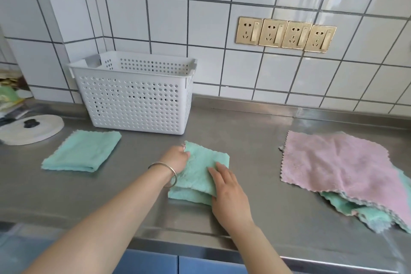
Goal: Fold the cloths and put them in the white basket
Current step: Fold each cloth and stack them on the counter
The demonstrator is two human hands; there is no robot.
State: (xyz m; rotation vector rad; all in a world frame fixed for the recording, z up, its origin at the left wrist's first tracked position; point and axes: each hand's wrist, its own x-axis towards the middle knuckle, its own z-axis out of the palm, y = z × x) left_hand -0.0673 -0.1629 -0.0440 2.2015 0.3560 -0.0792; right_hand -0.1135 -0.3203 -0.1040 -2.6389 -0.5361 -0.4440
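Note:
A green cloth (pixel 201 165) lies partly folded at the middle of the steel counter. My left hand (pixel 176 159), a bangle on its wrist, grips the cloth's far left edge. My right hand (pixel 229 193) lies flat on the cloth's near right part with straight fingers. A second green cloth (pixel 83 150), folded, rests to the left. The white perforated basket (pixel 135 93) stands behind it against the tiled wall. At the right lies a pile of unfolded cloths with a pink cloth (pixel 335 160) on top and green ones (pixel 364 213) below.
A round white lid (pixel 33 129) with a black knob sits at the far left beside some clutter. Four gold wall sockets (pixel 285 34) are set in the tiles above. The counter's front edge (pixel 222 244) runs below my arms.

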